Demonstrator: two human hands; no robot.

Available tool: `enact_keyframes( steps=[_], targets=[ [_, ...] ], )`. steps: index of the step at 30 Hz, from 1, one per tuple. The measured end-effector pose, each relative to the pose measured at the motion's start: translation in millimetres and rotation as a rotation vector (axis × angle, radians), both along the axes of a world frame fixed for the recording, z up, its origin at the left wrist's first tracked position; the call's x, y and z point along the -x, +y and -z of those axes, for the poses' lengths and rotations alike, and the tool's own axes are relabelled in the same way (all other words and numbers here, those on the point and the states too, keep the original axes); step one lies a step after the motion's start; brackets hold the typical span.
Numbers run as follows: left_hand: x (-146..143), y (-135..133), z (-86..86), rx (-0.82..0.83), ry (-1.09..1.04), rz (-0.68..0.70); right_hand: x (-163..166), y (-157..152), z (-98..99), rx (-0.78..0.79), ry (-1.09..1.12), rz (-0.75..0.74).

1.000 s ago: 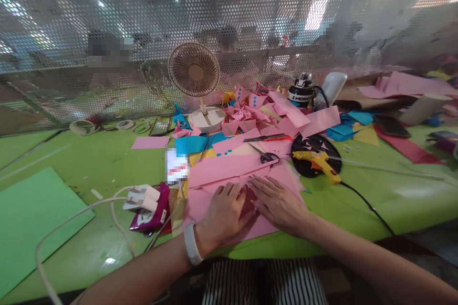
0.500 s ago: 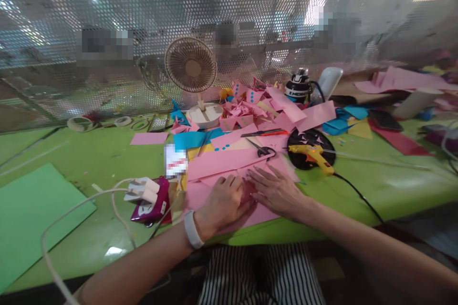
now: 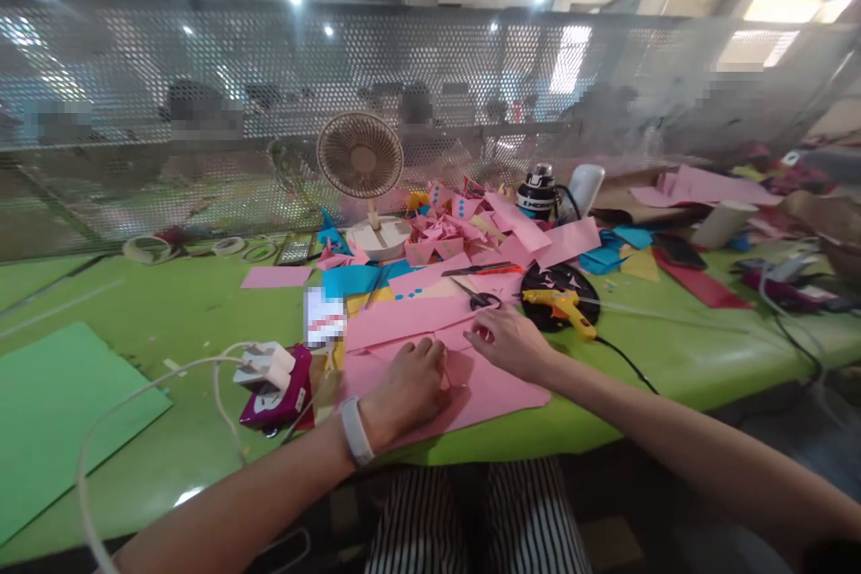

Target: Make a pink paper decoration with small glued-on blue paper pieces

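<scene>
1. A person's two bare hands work over a pink paper sheet (image 3: 498, 404) on a green-covered table (image 3: 208, 305); the sheet lies beneath and between the fingers.
2. The left hand (image 3: 407, 386), with a pale wristband (image 3: 356, 430), rests on the sheet's left part. Its fingers are bent and bunched close together; whether they pinch a fold cannot be told.
3. The right hand (image 3: 511, 343) is over the upper right of the sheet, fingers curved and angled towards the left hand, the thumb near the fingertips. Whether they grip paper cannot be told.
4. Pink paper shows in the gap between the two hands; whether a separate smaller piece lies there is unclear.
5. Beyond the fingers, a long pink strip (image 3: 396, 323) crosses the sheet, with black-handled scissors (image 3: 484, 299) near its right end.
6. The sheet's near edge lies close to the table's front edge, a narrow green band between them widening to the right.
7. To the left, a purple power socket (image 3: 300, 390) with white plugs (image 3: 269, 363) crowds the sheet.
8. To the right, past a yellow glue gun (image 3: 565, 305) on a black round plate (image 3: 538, 273), green tabletop stretches away.
</scene>
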State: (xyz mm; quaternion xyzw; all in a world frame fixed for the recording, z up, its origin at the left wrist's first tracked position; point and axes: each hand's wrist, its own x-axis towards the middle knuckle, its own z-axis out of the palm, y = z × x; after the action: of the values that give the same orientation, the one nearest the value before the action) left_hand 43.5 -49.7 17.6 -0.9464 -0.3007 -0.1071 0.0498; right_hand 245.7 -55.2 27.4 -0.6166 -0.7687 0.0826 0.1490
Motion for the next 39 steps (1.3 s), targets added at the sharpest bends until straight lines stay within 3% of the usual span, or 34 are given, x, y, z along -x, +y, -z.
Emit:
enact_keyframes(
  steps=[1,4,10,16,20,23,39],
  targets=[
    [-0.2,-0.5,-0.5,-0.006,0.007,-0.006,4.1,10.0,-3.3,0.176,0.044,0.025],
    [0.0,-2.3,-1.7,-0.004,-0.008,-0.002,9.1,37.6,-5.1,0.400,0.092,-0.066],
    [0.5,6.4,-16.0,0.067,0.019,-0.024,0.3,60.5,5.4,0.642,0.197,-0.196],
    [-4.7,42.9,-32.9,0.430,-0.100,-0.160,-1.3,68.2,4.4,0.720,0.185,-0.173],
    [-8.8,60.3,-23.7,0.985,-0.044,-0.256,-2.4,74.7,4.2,0.768,0.159,-0.155],
    [-12.2,65.9,-15.7,1.215,-0.021,-0.248,-3.7,76.9,4.2,0.795,0.154,-0.153],
    [-12.4,78.7,-7.7,1.356,0.015,-0.282,-7.9,84.6,12.8,0.858,0.151,-0.187]
  ],
)
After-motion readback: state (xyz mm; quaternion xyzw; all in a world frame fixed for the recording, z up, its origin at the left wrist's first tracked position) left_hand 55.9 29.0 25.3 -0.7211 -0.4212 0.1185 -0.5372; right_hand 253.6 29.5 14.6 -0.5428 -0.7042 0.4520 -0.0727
